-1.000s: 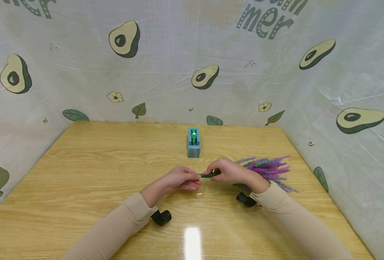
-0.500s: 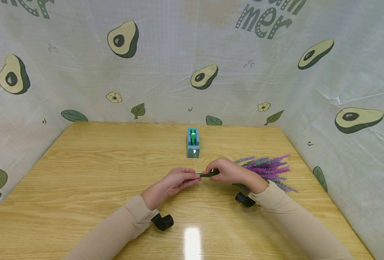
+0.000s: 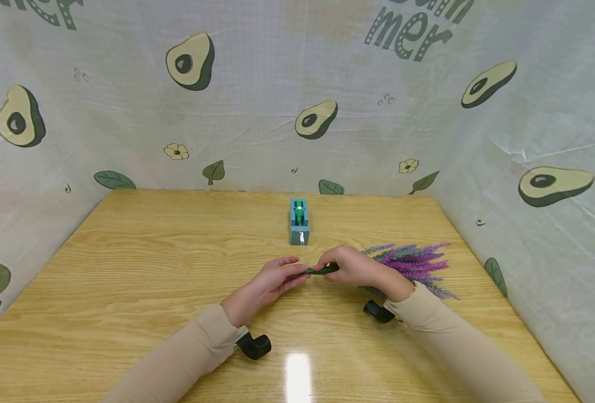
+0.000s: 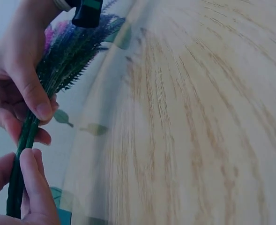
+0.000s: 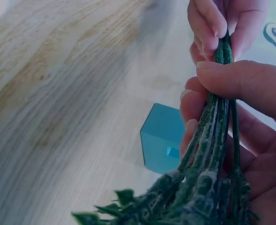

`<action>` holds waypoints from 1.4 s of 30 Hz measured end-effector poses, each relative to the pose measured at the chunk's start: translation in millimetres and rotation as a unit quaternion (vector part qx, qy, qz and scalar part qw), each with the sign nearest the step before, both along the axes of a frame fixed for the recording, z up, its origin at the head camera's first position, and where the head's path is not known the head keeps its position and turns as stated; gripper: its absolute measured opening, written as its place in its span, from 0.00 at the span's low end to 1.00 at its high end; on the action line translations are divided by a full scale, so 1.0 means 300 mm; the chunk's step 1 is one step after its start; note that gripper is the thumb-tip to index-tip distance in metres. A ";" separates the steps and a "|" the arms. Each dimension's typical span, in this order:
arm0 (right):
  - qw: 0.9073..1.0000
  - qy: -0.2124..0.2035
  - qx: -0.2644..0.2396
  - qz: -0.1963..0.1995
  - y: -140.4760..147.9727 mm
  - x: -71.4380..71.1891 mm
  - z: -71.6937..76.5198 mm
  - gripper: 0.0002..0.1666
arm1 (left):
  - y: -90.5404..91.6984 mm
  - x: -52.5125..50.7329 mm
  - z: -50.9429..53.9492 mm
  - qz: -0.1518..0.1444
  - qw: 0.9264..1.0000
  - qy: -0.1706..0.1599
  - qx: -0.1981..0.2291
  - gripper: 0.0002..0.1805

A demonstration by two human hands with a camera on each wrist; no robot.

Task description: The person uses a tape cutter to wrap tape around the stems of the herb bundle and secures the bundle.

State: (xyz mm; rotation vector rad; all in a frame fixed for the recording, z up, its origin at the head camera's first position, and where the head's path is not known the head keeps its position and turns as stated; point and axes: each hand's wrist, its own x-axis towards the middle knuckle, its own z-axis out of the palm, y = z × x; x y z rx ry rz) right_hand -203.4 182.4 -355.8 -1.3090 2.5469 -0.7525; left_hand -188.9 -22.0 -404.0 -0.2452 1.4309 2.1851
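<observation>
A bunch of artificial lavender [image 3: 418,262] lies across the front of me, its purple heads to the right and green stems [image 4: 18,180] to the left. My right hand [image 3: 355,265] grips the stems, thumb laid over them in the right wrist view. Close beside it, my left hand [image 3: 272,281] pinches the stem ends between thumb and fingers. A shiny band shows on the stems [image 5: 226,48] between the two hands; I cannot tell if it is tape. Beyond the hands stands a blue tape dispenser [image 3: 299,234] with a green roll.
The wooden table [image 3: 176,229] reaches back to a pale curtain [image 3: 257,101] printed with avocados and leaves, which also closes off both sides. Black wrist-worn pieces [image 3: 255,346] stick out under both forearms.
My left hand's fingers have straightened and its wrist has turned slightly around the stem ends. The right hand has stayed nearly still on the stems, and the dispenser has not moved.
</observation>
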 end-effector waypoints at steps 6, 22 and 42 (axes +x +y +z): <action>1.000 -0.006 0.003 -0.006 0.006 0.006 -0.003 0.12 | 0.011 -0.001 0.002 0.018 1.000 0.011 -0.011 0.34; 1.000 0.012 0.004 0.003 0.011 0.006 -0.009 0.13 | -0.053 -0.002 -0.013 -0.062 0.985 0.100 -0.124 0.14; 0.994 -0.057 0.097 -0.001 -0.009 -0.028 0.029 0.11 | -0.097 -0.039 -0.013 -0.105 0.958 0.162 -0.211 0.10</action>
